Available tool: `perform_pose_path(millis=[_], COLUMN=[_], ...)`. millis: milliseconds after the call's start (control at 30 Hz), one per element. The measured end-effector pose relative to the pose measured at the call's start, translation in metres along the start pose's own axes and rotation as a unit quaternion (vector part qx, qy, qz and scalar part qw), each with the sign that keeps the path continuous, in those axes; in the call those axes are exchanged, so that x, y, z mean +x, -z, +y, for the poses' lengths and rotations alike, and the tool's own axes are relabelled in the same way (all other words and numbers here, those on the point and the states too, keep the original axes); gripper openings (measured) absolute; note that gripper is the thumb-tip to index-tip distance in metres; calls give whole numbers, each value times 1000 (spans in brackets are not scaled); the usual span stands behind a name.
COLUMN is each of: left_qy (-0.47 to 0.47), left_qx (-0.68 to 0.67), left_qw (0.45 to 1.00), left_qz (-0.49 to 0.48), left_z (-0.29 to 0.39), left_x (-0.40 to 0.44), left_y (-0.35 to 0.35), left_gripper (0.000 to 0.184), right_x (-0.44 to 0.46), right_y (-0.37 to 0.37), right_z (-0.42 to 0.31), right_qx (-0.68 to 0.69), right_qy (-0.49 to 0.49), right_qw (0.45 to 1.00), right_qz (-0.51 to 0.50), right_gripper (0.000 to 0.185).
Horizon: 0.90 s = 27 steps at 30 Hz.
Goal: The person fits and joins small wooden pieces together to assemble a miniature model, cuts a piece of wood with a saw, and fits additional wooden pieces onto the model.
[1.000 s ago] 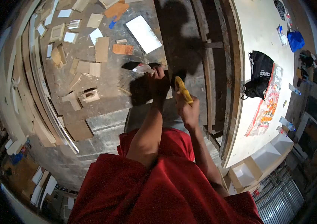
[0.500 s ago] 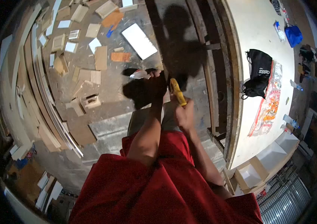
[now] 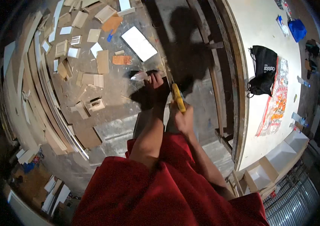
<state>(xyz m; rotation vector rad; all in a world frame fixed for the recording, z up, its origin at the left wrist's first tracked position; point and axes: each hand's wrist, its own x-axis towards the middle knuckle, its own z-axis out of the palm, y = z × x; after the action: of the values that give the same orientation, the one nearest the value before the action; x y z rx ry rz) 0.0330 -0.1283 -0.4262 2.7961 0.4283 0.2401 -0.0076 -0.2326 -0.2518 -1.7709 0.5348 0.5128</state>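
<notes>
My right hand [image 3: 184, 119] is closed around the yellow handle [image 3: 178, 98] of a tool that looks like a hand saw. Its blade is lost in the shadow. Just left of it and farther forward, my left hand [image 3: 157, 81] is in deep shade with its fingers bent down. What those fingers press on or hold is hidden. A pale, shiny thing [image 3: 139, 76] lies beside the left fingertips, too unclear to name. Beyond, a white rectangular board [image 3: 140, 43] lies on the stained floor.
Wood offcuts, an orange-brown piece [image 3: 122, 60] and small frames [image 3: 96, 104] lie scattered to the left. Long strips [image 3: 50, 101] are stacked farther left. At right stands a white-topped table [image 3: 254, 124] with a black drawstring bag [image 3: 263, 69] and a printed plastic bag [image 3: 276, 107].
The yellow-handled tool has shifted slightly down towards me with my right hand. My left hand stays in about the same place. The camera view has moved a little.
</notes>
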Motion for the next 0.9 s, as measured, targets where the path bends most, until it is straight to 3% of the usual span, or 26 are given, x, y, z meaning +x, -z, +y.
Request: perform_pose_path(millis=[67,133,167,200,267,333,367,400,467,600,700,900], left_qy=[32,26,25,25,7,13,65,64,15,12,36,49], left_qx=[-11,-77,-83,-86,-76,-176,-258,-257,-284,-288,-349,-354], left_qw=[999,996,996,996,997,983,964,964,955,953,932,929], left_qz=[18,23,25,22,16,46,23,22,89,88,93,96], left_z=[3,11,11,8,-6,-2,4,7,6,4,1,5], left_x=[7,16,17,12,5,6,3,6,5,4,2,5], left_y=[-8,17,19,21,10,11,19,23,27,20,11,25], left_gripper=[26,29,29,28,27,28,28,28,27,24,20,11], right_x=[27,43,40,41,46,52,58,68,92,115,113,112], right_y=[-1,5,14,25,41,49,51,45,24,-4,-12,-8], right_z=[46,61,64,72,99,118,128,143,167,134,102,94], right_qx=[-13,-118,-8,-11,-29,-73,-119,-118,-102,57,-77,-124], right_qy=[39,38,40,39,-52,-55,-57,-58,43,108,54,16], right_qw=[999,992,999,999,997,995,990,990,992,992,996,992], right_qz=[14,32,5,-1,41,43,44,44,63,15,-7,-9], right_gripper=[26,33,36,36,36,34,31,31,30,33,31,30])
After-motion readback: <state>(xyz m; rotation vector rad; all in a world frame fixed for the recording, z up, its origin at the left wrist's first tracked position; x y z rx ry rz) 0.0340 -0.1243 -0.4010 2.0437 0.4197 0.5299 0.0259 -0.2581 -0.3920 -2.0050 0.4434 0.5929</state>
